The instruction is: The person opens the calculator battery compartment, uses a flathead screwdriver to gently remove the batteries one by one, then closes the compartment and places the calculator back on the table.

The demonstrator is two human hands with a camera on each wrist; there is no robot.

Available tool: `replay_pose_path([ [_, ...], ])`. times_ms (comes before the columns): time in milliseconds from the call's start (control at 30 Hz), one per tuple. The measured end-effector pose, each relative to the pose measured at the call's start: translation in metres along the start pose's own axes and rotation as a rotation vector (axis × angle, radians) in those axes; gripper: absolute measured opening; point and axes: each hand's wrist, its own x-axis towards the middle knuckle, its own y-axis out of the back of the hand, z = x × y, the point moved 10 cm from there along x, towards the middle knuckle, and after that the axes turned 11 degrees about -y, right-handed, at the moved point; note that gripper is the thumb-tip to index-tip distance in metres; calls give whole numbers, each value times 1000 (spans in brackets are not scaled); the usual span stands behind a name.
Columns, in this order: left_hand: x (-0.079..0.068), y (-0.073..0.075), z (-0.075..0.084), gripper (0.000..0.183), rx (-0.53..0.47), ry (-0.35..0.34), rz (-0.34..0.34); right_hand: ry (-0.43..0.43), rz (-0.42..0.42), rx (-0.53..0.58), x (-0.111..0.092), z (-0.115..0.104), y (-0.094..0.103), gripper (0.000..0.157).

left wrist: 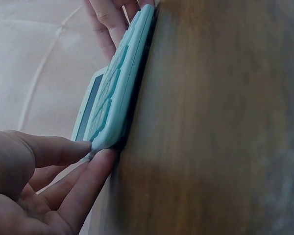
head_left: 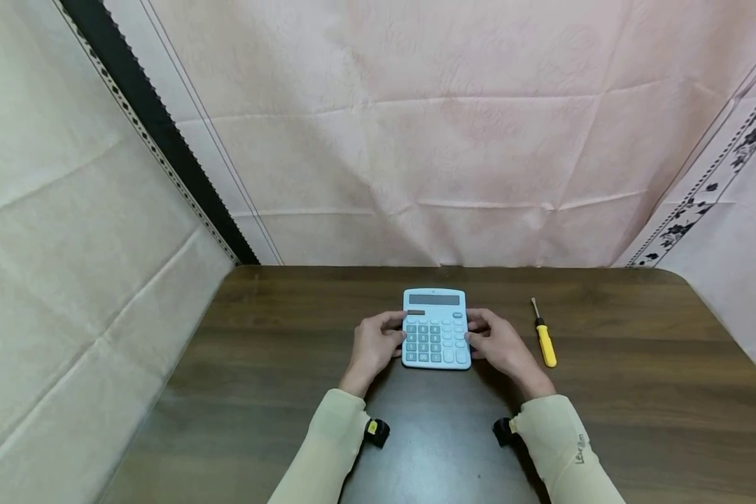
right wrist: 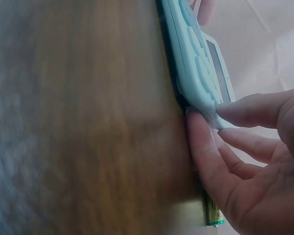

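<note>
A light blue calculator [head_left: 435, 332] lies face up on the wooden table, its grey display at the far end. My left hand [head_left: 376, 344] holds its left edge, thumb on the upper rim and fingers along the side and lower rim, as the left wrist view shows. At the opposite edge, my right hand [head_left: 496, 341] grips the side in the same way, thumb above and fingertips low against the rim. In the right wrist view a small green-ended cylinder with a metal tip, like a battery [right wrist: 213, 213], shows below the fingers, partly hidden by them.
To the right of the right hand lies a screwdriver [head_left: 544, 339] with a yellow and black handle, its tip pointing away. The brown table [head_left: 277, 336] ends at the back against a hanging pale cloth [head_left: 447, 154]; more cloth hangs at both sides.
</note>
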Motion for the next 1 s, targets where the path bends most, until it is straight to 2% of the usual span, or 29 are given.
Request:
replay_pose_path([
  [400,1,9,-7,33,34,5,34,15,19,-40,7,-7,-11,49],
  [533,3,8,-5,31,55,-8,41,18,50,-66,8,-8,-11,45],
  [633,4,7,1,33,101,-41,42,37,103,-130,3,-11,-5,43],
  [733,3,12,10,41,198,-83,54,96,193,-181,-6,-22,6,43],
  [833,6,14,22,51,329,-147,43,191,303,-226,-18,-37,20,48],
  [1000,16,9,51,69,596,-330,-6,320,427,-361,-28,-58,32,64],
])
